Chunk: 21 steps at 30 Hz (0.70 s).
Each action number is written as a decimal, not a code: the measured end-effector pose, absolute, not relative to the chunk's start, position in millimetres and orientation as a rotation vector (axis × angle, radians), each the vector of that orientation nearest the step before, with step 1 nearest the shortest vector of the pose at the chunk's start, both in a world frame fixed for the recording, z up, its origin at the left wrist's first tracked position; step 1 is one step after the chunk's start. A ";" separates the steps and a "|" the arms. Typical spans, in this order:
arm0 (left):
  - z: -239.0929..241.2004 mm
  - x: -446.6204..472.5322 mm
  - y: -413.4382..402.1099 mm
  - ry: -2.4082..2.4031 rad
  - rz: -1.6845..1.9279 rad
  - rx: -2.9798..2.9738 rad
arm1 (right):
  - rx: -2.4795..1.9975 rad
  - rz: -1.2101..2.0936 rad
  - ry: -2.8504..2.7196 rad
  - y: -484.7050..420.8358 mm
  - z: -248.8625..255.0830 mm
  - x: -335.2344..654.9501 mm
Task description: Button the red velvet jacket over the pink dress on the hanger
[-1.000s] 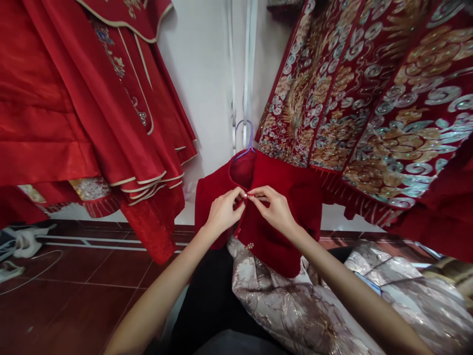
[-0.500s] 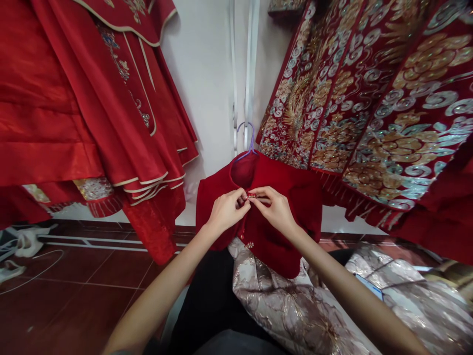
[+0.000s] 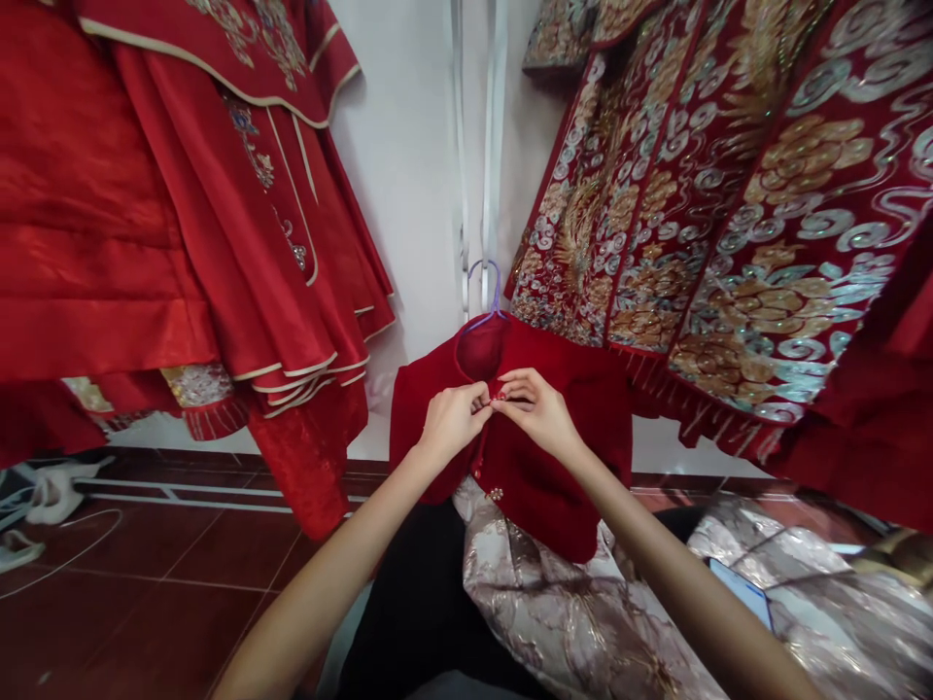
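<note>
A white wall [image 3: 408,175] stands behind the work area, above a dark red tiled floor [image 3: 146,612]. Red garments [image 3: 240,243] hang at the left; an embroidered garment [image 3: 787,282] with a fringed hem hangs at the right. Between them, the red jacket [image 3: 554,476] hangs from a purple hanger [image 3: 497,282] in front of the vertical white rails [image 3: 493,146]. The jacket's lower part lies against a patterned fabric [image 3: 539,603] with a metallic sheen, and a beaded ornament [image 3: 496,494] sits near its lower front edge. The left hand [image 3: 453,420] is closed in a pinch on the front edge of the jacket, just below the neck opening. The right hand [image 3: 537,412] pinches the same edge from the opposite side, fingertips nearly meeting those of the left. A small red detail shows between them; its form is too small to tell. Caution: loss of pinch is possible, because the held part is tiny and the fingertips hide it. Uneven tension between the hands could pucker the front edge. A downward pull could tilt the hanger or unseat its hook, whose seating cannot be confirmed. The ornament could snag on the patterned fabric if the jacket drags across it.
</note>
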<state>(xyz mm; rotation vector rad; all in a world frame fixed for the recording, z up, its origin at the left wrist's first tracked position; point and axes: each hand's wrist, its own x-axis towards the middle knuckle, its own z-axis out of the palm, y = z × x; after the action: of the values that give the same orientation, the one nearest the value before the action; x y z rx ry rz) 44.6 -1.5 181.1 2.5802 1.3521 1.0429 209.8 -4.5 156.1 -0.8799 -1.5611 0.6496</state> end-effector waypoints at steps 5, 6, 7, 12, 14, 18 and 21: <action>185.8 41.3 1.4 1.309 0.967 2.672 | -0.850 0.716 -1.555 -1.0 155.3 211.2; 187.4 40.6 1.8 1.295 0.940 2.707 | -0.844 0.725 -1.570 -0.7 155.4 211.1; 188.9 40.2 1.9 1.273 0.910 2.740 | -0.838 0.723 -1.595 -0.5 155.3 210.6; 184.8 43.2 -3.0 1.132 0.954 2.706 | -0.815 0.549 -1.650 0.0 147.8 200.5; 174.6 46.1 -6.4 1.120 1.052 2.569 | -0.797 0.569 -1.586 -0.5 142.3 194.9; 147.9 50.7 -7.9 1.074 1.172 2.290 | -0.707 0.768 -1.438 -4.3 132.9 189.8; 134.5 52.3 -1.6 0.996 1.240 2.113 | -0.681 0.809 -1.374 -10.1 126.0 191.4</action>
<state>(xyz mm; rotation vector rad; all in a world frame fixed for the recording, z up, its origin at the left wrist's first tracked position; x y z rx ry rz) 52.3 -1.6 134.5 2.1133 0.9965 1.2399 191.4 -10.1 126.0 -0.6809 -1.3737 0.8090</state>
